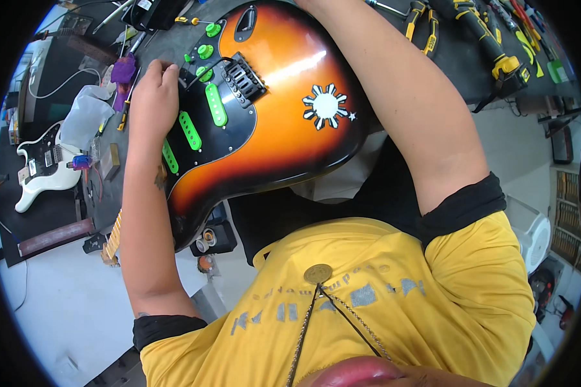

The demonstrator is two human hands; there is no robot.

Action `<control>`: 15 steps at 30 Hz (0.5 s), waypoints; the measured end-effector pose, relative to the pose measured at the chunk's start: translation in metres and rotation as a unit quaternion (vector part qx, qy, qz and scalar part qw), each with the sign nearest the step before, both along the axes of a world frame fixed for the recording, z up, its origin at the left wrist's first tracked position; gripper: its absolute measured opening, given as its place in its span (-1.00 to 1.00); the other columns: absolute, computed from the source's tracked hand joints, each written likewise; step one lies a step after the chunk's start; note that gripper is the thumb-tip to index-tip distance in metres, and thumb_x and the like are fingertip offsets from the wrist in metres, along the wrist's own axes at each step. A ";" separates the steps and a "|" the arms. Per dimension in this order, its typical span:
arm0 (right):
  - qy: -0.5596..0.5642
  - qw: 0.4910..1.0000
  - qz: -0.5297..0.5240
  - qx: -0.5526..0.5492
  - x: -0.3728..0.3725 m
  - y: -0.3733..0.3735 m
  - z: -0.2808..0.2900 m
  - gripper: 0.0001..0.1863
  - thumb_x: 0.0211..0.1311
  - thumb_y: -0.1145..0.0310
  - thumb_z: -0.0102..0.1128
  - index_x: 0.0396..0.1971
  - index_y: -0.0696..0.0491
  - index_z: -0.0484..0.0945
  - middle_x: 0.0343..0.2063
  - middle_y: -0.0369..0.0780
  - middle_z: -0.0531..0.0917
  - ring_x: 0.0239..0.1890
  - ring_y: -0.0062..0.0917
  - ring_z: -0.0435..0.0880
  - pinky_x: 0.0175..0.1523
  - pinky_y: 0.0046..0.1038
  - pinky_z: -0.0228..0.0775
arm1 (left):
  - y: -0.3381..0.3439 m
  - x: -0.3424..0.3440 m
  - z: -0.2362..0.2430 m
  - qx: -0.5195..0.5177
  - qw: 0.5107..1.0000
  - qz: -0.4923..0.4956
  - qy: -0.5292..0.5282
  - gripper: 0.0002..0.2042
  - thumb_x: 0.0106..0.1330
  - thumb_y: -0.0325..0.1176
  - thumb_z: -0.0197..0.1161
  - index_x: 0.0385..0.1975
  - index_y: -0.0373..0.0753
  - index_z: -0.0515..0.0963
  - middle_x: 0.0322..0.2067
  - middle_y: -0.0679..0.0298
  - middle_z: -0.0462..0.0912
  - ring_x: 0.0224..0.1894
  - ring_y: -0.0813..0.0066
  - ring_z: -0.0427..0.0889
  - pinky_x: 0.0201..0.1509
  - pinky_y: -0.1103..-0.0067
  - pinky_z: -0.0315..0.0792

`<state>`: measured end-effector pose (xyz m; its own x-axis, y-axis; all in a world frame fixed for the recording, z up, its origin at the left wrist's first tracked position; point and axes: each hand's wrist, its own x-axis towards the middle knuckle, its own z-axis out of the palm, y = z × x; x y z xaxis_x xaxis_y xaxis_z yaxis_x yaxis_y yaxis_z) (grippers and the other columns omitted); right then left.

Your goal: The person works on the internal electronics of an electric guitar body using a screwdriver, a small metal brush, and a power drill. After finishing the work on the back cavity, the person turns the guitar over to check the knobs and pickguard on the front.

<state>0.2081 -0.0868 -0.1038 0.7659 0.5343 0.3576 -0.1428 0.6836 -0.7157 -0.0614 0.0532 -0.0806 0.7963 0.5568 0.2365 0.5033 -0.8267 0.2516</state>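
Note:
A sunburst electric guitar [284, 71] lies face up on the dark workbench, its neck running to the lower left. Its black pickguard [235, 129] carries green pickups [215, 104] and green knobs [205, 51]. From the bridge [245, 77] a thin black bar curves toward my left hand [155, 87]. That hand is closed beside the pickguard's left side, fingers curled; what they grip is hidden. My right forearm [394, 84] crosses over the guitar's right side and leaves at the top edge, so its hand is out of sight. A sun-shaped decal [325, 106] marks the body.
To the left lie a white guitar body [45, 164], a translucent plastic bag [86, 116], a purple cloth [122, 72] and a yellow-handled screwdriver [124, 116]. At the top right are black-and-yellow pliers [422, 26] and a yellow-and-black tool [484, 39]. A white fan [536, 235] stands beyond my right arm.

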 end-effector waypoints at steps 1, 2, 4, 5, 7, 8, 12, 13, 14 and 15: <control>-0.004 1.000 0.001 -0.003 0.000 0.002 -0.002 -0.52 0.48 -0.11 0.15 -0.48 -0.01 0.60 -0.71 -0.40 0.45 -0.73 -0.69 0.36 -0.60 -0.58 0.16 | 0.000 -0.002 -0.008 -0.015 1.000 -0.003 -0.018 -0.65 0.50 -0.17 0.07 -0.03 -0.36 0.57 -0.22 -0.16 0.70 -0.08 -0.13 0.68 0.04 0.23 0.49; 0.000 1.000 0.001 -0.006 0.000 0.003 -0.004 -0.52 0.48 -0.11 0.15 -0.48 -0.01 0.60 -0.71 -0.40 0.45 -0.73 -0.69 0.36 -0.60 -0.58 0.16 | 0.002 -0.003 -0.012 -0.018 1.000 -0.003 -0.014 -0.65 0.50 -0.17 0.07 -0.03 -0.36 0.57 -0.22 -0.16 0.70 -0.08 -0.13 0.68 0.04 0.23 0.49; -0.002 1.000 0.009 0.006 -0.001 0.005 -0.005 -0.53 0.48 -0.11 0.15 -0.45 -0.01 0.60 -0.70 -0.40 0.45 -0.73 -0.68 0.35 -0.59 -0.58 0.16 | 0.002 -0.002 -0.013 0.001 0.999 -0.020 -0.037 -0.65 0.50 -0.17 0.07 -0.04 -0.36 0.57 -0.20 -0.16 0.70 -0.06 -0.13 0.68 0.04 0.23 0.49; 0.000 1.000 0.006 0.005 -0.003 0.005 -0.007 -0.54 0.48 -0.11 0.15 -0.44 -0.02 0.59 -0.70 -0.40 0.44 -0.73 -0.68 0.34 -0.59 -0.58 0.16 | 0.000 -0.004 -0.014 -0.001 0.999 -0.018 -0.035 -0.65 0.50 -0.17 0.07 -0.04 -0.36 0.57 -0.20 -0.16 0.70 -0.06 -0.13 0.68 0.04 0.23 0.49; 0.008 1.000 0.009 0.008 0.001 0.007 -0.009 -0.54 0.48 -0.12 0.15 -0.44 -0.03 0.58 -0.70 -0.41 0.43 -0.73 -0.69 0.34 -0.59 -0.58 0.16 | -0.003 -0.001 -0.008 0.003 1.000 -0.003 -0.017 -0.65 0.51 -0.16 0.06 -0.03 -0.35 0.57 -0.19 -0.15 0.71 -0.05 -0.13 0.68 0.03 0.22 0.49; 0.018 1.000 0.014 0.009 0.004 0.007 -0.010 -0.55 0.48 -0.12 0.15 -0.43 -0.04 0.57 -0.70 -0.41 0.42 -0.73 -0.69 0.34 -0.60 -0.58 0.16 | -0.003 0.002 -0.002 0.005 1.000 -0.004 -0.018 -0.65 0.51 -0.16 0.06 -0.03 -0.35 0.57 -0.19 -0.15 0.71 -0.05 -0.13 0.68 0.03 0.22 0.49; 0.044 0.999 0.032 -0.002 -0.006 0.004 -0.006 -0.55 0.47 -0.12 0.16 -0.42 -0.04 0.57 -0.70 -0.42 0.40 -0.73 -0.70 0.34 -0.61 -0.58 0.15 | -0.001 0.008 0.011 0.027 0.999 -0.024 0.006 -0.63 0.52 -0.12 0.05 -0.06 -0.35 0.57 -0.20 -0.17 0.69 -0.04 -0.18 0.65 0.03 0.21 0.48; 0.034 0.999 0.036 -0.004 -0.006 0.004 -0.006 -0.56 0.47 -0.12 0.16 -0.41 -0.04 0.57 -0.70 -0.42 0.41 -0.73 -0.70 0.34 -0.61 -0.58 0.14 | 0.005 0.006 0.008 -0.014 1.000 -0.014 -0.008 -0.63 0.52 -0.12 0.06 -0.07 -0.35 0.57 -0.20 -0.17 0.69 -0.05 -0.19 0.64 0.02 0.20 0.48; 0.024 0.999 0.040 -0.006 -0.005 0.004 -0.006 -0.56 0.47 -0.12 0.16 -0.40 -0.04 0.57 -0.69 -0.41 0.41 -0.72 -0.70 0.34 -0.62 -0.59 0.13 | 0.008 0.003 0.005 -0.055 0.998 -0.004 -0.023 -0.63 0.53 -0.11 0.06 -0.08 -0.35 0.56 -0.20 -0.18 0.68 -0.05 -0.21 0.64 0.01 0.19 0.48; 0.026 0.999 0.039 -0.008 -0.002 0.005 -0.009 -0.56 0.47 -0.12 0.16 -0.40 -0.04 0.57 -0.69 -0.41 0.41 -0.72 -0.70 0.34 -0.62 -0.59 0.13 | 0.006 0.003 0.000 -0.056 0.998 -0.005 -0.021 -0.63 0.53 -0.11 0.06 -0.08 -0.35 0.56 -0.20 -0.18 0.68 -0.05 -0.21 0.64 0.01 0.19 0.48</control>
